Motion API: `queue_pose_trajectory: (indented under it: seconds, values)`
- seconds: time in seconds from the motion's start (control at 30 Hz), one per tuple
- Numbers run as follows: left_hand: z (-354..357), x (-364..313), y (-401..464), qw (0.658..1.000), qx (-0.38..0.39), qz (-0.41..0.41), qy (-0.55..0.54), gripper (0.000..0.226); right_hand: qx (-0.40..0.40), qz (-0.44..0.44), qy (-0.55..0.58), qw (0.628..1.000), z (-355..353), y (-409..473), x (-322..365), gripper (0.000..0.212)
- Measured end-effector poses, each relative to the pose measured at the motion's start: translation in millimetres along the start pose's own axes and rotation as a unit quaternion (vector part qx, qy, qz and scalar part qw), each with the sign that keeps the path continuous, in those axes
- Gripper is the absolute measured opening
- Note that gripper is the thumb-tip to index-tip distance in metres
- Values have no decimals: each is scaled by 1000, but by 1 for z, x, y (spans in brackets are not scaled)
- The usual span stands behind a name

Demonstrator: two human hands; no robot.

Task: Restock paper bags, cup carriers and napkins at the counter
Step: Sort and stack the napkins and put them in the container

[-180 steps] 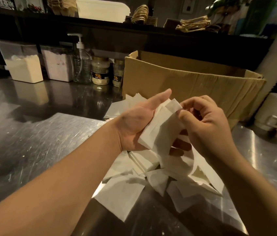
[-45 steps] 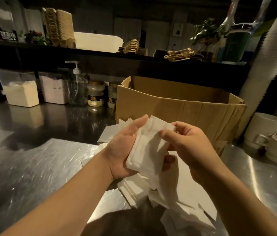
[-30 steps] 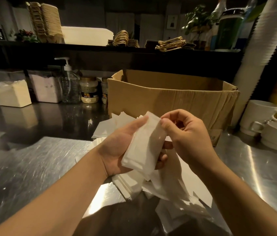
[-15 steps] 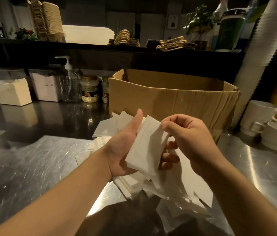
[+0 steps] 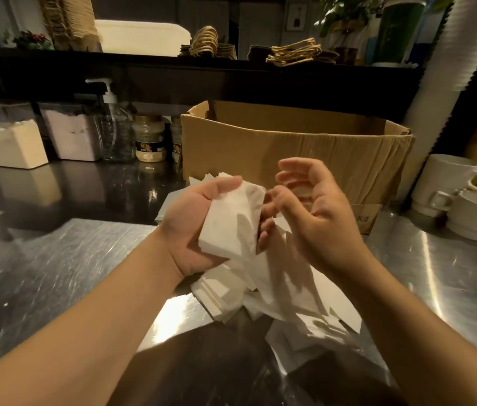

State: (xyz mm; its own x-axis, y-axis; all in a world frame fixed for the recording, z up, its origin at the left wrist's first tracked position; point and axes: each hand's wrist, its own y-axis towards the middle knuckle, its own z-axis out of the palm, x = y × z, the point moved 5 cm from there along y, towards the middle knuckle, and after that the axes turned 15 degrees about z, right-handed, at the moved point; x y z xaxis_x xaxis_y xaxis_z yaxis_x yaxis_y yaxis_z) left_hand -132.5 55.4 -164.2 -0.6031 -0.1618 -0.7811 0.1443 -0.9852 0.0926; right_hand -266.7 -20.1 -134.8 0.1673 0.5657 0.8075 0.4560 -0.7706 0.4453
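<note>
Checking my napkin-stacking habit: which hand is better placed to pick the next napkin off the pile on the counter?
The right hand. Its fingers are loose and hold nothing, just above the loose napkins, while the left hand grips the napkin stack.

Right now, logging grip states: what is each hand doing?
Left hand: holds a stack of white folded paper napkins.
Right hand: open, fingers loosely curled, holding nothing.
</note>
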Motion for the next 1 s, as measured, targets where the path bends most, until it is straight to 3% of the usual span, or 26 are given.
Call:
queue_pose_trajectory:
  seconds: [0.1, 0.2, 0.3, 0.4, 0.53, 0.63, 0.87, 1.0]
  values:
    - [-3, -14, -1, 998, -3, 28, -57, 52, -19, -36, -24, 999, -1, -6, 7, 7]
    - [-10, -24, 1, 994, -21, 52, -98, 59, 136, -42, -97, 985, 8, -12, 16, 14]
    - [-12, -25, 1, 991, -47, 64, -106, 61, 297, -6, -224, 928, 18, -22, 18, 24]
    - [-13, -23, 1, 992, -55, 64, -92, 60, 348, -7, -368, 862, 25, -32, 16, 42]
    - [-12, -20, 1, 994, -55, 51, -77, 56, 317, -76, -469, 821, 39, -44, 15, 76]
    - [-12, -20, 1, 995, -55, 50, -71, 54, 270, -101, -508, 812, 44, -44, 10, 86]
    - [-15, -22, 2, 994, -67, 65, -52, 56, 206, -109, -470, 851, 49, -35, 4, 56]
    - [-15, -24, 3, 992, -57, 87, -67, 61, 190, -102, -431, 876, 43, -28, 0, 50]
